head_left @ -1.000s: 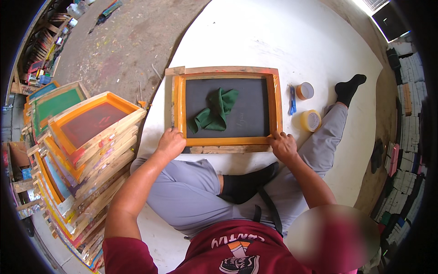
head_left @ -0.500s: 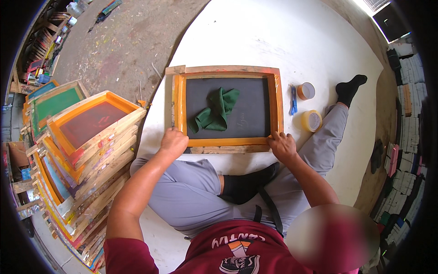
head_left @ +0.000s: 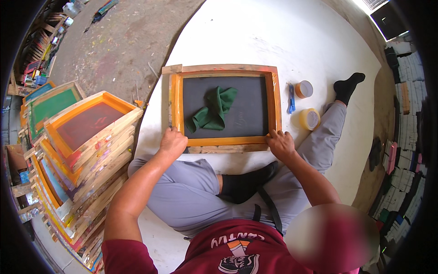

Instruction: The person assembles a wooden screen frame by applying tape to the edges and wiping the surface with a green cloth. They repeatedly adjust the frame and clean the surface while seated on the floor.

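Observation:
A wooden screen-printing frame [head_left: 228, 69] with an orange inner border and dark mesh lies flat on a white sheet in front of me. A crumpled green cloth [head_left: 213, 111] rests on the mesh, left of centre. My left hand [head_left: 172, 142] grips the frame's near left corner. My right hand [head_left: 281, 144] presses on the near right corner, fingers over the wooden edge. I sit on the floor with legs in grey trousers folded under the frame.
A tall stack of wooden screen frames [head_left: 77, 150] stands at my left. Two rolls of tape [head_left: 304, 89] [head_left: 311, 118] and a blue tool [head_left: 290, 98] lie right of the frame. Shelves of stacked goods [head_left: 406, 137] line the right side. Bare stained floor [head_left: 118, 45] lies beyond.
Both hands have stayed on the frame's near corners; the left hand has shifted slightly along the corner. The frame and cloth have not visibly moved.

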Tool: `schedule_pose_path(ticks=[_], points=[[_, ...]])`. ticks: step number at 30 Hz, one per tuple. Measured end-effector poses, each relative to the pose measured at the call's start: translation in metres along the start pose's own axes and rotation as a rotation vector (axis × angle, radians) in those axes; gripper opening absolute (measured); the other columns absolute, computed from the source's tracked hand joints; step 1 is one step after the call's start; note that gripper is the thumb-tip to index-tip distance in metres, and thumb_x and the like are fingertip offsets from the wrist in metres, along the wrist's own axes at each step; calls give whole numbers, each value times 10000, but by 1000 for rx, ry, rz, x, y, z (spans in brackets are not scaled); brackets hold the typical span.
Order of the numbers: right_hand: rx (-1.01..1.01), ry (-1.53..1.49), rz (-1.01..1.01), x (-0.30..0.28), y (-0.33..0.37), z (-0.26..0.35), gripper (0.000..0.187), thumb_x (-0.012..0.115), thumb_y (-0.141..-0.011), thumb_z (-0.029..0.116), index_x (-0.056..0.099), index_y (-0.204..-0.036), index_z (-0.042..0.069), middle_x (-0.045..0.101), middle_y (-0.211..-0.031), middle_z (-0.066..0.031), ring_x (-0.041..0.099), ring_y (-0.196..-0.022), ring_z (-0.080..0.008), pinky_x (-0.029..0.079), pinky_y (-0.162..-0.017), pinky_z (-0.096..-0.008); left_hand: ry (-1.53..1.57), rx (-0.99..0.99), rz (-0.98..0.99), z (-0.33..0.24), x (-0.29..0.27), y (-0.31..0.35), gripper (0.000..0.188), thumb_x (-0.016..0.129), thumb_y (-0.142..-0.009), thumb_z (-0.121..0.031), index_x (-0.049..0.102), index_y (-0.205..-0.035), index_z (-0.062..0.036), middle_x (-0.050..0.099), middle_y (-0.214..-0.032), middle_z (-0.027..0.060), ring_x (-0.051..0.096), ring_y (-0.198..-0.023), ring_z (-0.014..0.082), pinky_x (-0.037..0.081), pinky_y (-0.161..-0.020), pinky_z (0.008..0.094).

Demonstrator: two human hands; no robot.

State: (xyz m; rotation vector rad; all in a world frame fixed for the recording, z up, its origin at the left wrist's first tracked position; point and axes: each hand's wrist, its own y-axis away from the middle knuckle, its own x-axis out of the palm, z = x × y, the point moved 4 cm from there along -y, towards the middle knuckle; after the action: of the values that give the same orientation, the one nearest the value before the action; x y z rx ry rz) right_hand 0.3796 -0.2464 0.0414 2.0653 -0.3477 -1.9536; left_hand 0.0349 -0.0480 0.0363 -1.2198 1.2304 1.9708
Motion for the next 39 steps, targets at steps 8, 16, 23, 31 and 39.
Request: schedule_pose_path(ticks=[8, 16, 23, 31, 39], points=[[28, -5, 42, 0, -3, 0, 196, 625, -925, 180, 769, -1047, 127, 670, -1085, -68, 703, -1026, -260, 551, -786, -433, -7, -2, 10, -1, -1, -2, 146, 687, -834, -170, 817, -795, -116, 774, -806, 81, 697, -925, 257, 491, -766, 389], [65, -38, 38, -2, -4, 0, 198, 613, -927, 168, 772, -1035, 120, 687, -1055, -78, 712, -1014, -263, 550, -791, -433, -29, -1, 26, -5, 0, -4, 143, 682, -827, -170, 810, -788, -118, 766, -795, 78, 695, -903, 252, 476, -779, 389], [135, -144, 22, -6, -3, -6, 196, 612, -890, 153, 772, -1002, 160, 708, -1001, -64, 725, -978, -259, 555, -775, -450, -29, 4, 34, -5, -1, -5, 131, 690, -822, -160, 808, -774, -126, 764, -781, 72, 693, -893, 246, 471, -778, 382], [97, -75, 23, -3, -2, -3, 187, 622, -905, 170, 779, -1005, 158, 705, -1048, -54, 707, -1027, -249, 542, -801, -446, -13, 10, 82, -5, -7, -9, 135, 690, -829, -151, 818, -802, -115, 777, -817, 88, 702, -918, 260, 486, -759, 385], [113, -78, 94, -8, -4, 3, 193, 613, -937, 179, 782, -1028, 152, 696, -1108, -64, 690, -1071, -253, 529, -826, -445, 21, -22, 69, -2, 2, -11, 142, 687, -835, -152, 821, -823, -103, 779, -834, 97, 705, -926, 270, 511, -760, 389]])
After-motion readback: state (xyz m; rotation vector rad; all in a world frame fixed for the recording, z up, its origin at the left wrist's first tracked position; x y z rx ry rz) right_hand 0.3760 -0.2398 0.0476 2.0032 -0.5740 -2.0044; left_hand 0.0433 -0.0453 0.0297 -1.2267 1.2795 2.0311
